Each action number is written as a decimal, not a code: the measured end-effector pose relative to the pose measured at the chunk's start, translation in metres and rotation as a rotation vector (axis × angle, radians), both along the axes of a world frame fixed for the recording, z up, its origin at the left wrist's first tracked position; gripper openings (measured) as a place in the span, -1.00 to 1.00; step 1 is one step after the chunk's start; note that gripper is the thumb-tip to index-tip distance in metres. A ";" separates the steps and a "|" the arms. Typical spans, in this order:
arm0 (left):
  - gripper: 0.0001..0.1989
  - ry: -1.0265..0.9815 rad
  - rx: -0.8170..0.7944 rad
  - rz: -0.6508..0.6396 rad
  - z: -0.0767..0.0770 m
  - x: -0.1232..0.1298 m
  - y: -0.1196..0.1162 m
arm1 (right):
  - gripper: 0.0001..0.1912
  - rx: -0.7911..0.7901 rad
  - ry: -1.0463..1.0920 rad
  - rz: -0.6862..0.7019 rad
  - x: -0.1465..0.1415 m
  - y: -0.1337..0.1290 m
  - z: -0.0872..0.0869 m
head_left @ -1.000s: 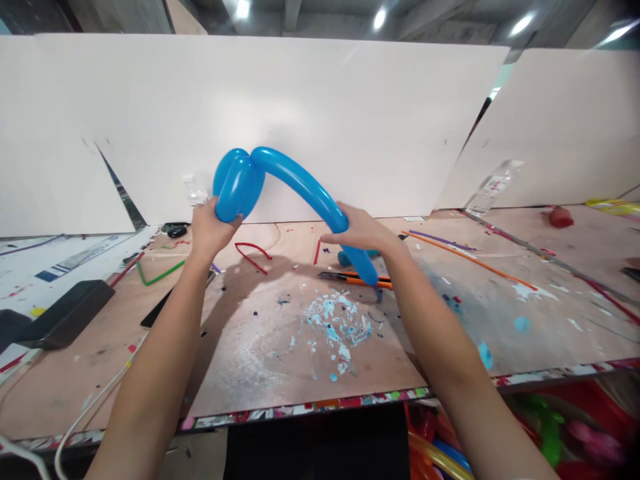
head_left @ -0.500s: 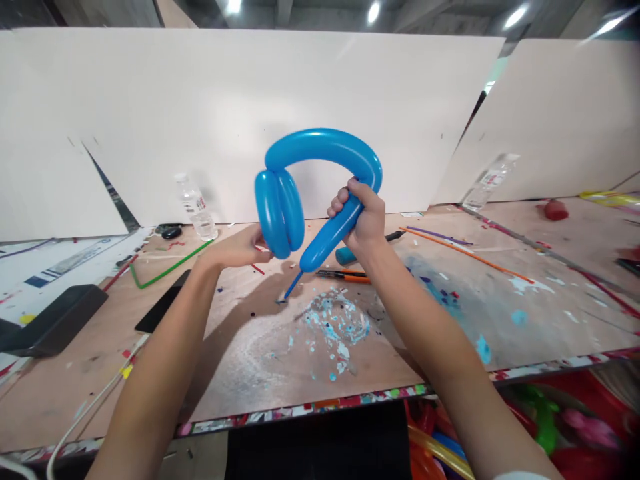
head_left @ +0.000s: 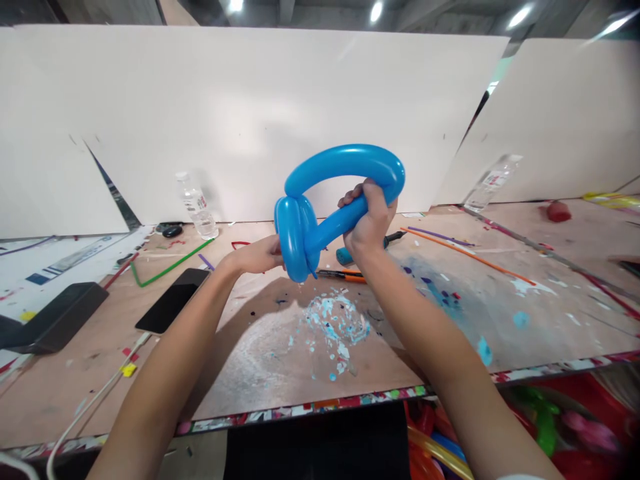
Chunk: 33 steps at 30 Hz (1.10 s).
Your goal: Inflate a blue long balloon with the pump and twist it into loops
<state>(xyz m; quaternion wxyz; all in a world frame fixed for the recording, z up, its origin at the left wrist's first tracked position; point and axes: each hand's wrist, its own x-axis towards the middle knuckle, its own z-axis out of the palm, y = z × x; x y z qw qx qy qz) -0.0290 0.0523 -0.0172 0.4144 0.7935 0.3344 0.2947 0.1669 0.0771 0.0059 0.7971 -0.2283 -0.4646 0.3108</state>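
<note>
A blue modelling balloon (head_left: 345, 157) is held up over the workbench, bent into a loop with a bundle of short folded segments at its left end. My right hand (head_left: 373, 217) wraps around the long part on the right side, fingers closed on it. My left hand (head_left: 263, 255) grips the folded bundle from its left; some of its fingers are hidden behind the balloon. The straight section runs down-left from my right hand into the bundle, and its thin tip pokes out low beside the bundle.
The paint-specked workbench (head_left: 260, 373) holds a phone (head_left: 173, 300) on a cable, a black box (head_left: 60, 317), a green strip (head_left: 173, 263), an orange-handled cutter (head_left: 345, 275), a teal-handled tool (head_left: 345, 256) and an orange strip (head_left: 470, 253). Plastic bottles (head_left: 196, 205) stand by the white panel (head_left: 240, 120).
The balloon has shifted right and slightly down. Its straight end, which hung free with its tip near the table, now reaches into the folded bundle. My left hand has moved right with the bundle.
</note>
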 end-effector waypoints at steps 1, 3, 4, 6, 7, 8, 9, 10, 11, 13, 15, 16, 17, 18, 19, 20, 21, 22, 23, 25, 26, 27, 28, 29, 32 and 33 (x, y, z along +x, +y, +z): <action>-0.73 -0.012 0.005 -0.010 -0.001 -0.001 0.002 | -0.74 -0.008 -0.024 0.005 -0.003 -0.003 -0.003; -0.65 -0.010 0.008 -0.041 -0.004 -0.005 0.005 | -0.75 -0.037 -0.072 0.007 -0.010 -0.009 -0.006; -0.62 -0.002 0.010 -0.048 -0.004 -0.006 0.006 | -0.75 -0.060 -0.092 0.010 -0.012 -0.012 -0.006; -0.59 0.017 0.025 -0.031 -0.004 -0.009 0.007 | -0.73 -0.118 -0.098 0.050 -0.016 -0.014 -0.006; -0.59 0.027 0.034 -0.015 -0.004 -0.009 0.007 | -0.72 -0.154 -0.083 0.091 -0.017 -0.013 -0.006; -0.58 0.037 0.039 0.002 -0.003 -0.010 0.007 | -0.71 -0.194 -0.057 0.142 -0.018 -0.011 -0.007; -0.57 0.045 0.037 0.013 -0.003 -0.010 0.007 | -0.72 -0.230 -0.024 0.195 -0.019 -0.008 -0.007; -0.57 0.053 0.033 0.017 -0.003 -0.010 0.007 | -0.73 -0.258 0.012 0.244 -0.019 -0.006 -0.009; -0.55 0.057 0.036 0.019 -0.003 -0.010 0.008 | -0.75 -0.279 0.043 0.290 -0.020 -0.004 -0.010; -0.48 0.049 0.073 0.029 -0.004 -0.010 0.009 | -0.77 -0.309 0.073 0.385 -0.021 -0.001 -0.014; -0.44 0.043 0.104 0.044 -0.007 -0.012 0.011 | -0.78 -0.332 0.074 0.478 -0.023 0.001 -0.017; -0.46 0.054 0.109 0.065 -0.009 -0.013 0.012 | -0.77 -0.343 0.073 0.513 -0.024 0.002 -0.018; -0.50 0.083 0.109 0.096 -0.010 -0.014 0.013 | -0.77 -0.350 0.073 0.536 -0.025 0.003 -0.020; -0.56 0.131 0.115 0.139 -0.011 -0.016 0.014 | -0.76 -0.352 0.070 0.549 -0.026 0.005 -0.021; -0.62 0.191 0.133 0.189 -0.011 -0.017 0.014 | -0.76 -0.356 0.067 0.552 -0.026 0.008 -0.023; -0.65 0.257 0.162 0.240 -0.011 -0.019 0.014 | -0.75 -0.360 0.063 0.548 -0.026 0.010 -0.025; -0.66 0.317 0.196 0.288 -0.011 -0.021 0.014 | -0.74 -0.363 0.052 0.536 -0.025 0.013 -0.027; -0.67 0.361 0.227 0.330 -0.010 -0.022 0.014 | -0.72 -0.365 0.029 0.529 -0.025 0.016 -0.030; -0.68 0.383 0.249 0.366 -0.009 -0.024 0.014 | -0.69 -0.368 -0.008 0.535 -0.024 0.018 -0.033; -0.72 0.373 0.281 0.435 -0.006 -0.026 0.014 | -0.56 -0.400 -0.151 0.599 -0.023 0.019 -0.039; -0.74 0.358 0.301 0.473 -0.005 -0.026 0.015 | -0.47 -0.430 -0.245 0.650 -0.023 0.018 -0.042; -0.75 0.348 0.323 0.511 -0.004 -0.027 0.015 | -0.37 -0.465 -0.324 0.693 -0.024 0.016 -0.044; -0.76 0.349 0.349 0.548 -0.003 -0.027 0.016 | -0.27 -0.488 -0.381 0.714 -0.025 0.014 -0.046; -0.75 0.363 0.374 0.583 -0.003 -0.026 0.017 | -0.18 -0.487 -0.424 0.705 -0.026 0.011 -0.047; -0.67 0.458 0.422 0.676 -0.003 -0.022 0.017 | 0.04 -0.353 -0.523 0.587 -0.032 0.005 -0.049; -0.65 0.498 0.438 0.708 -0.003 -0.019 0.016 | 0.08 -0.315 -0.549 0.540 -0.035 0.004 -0.049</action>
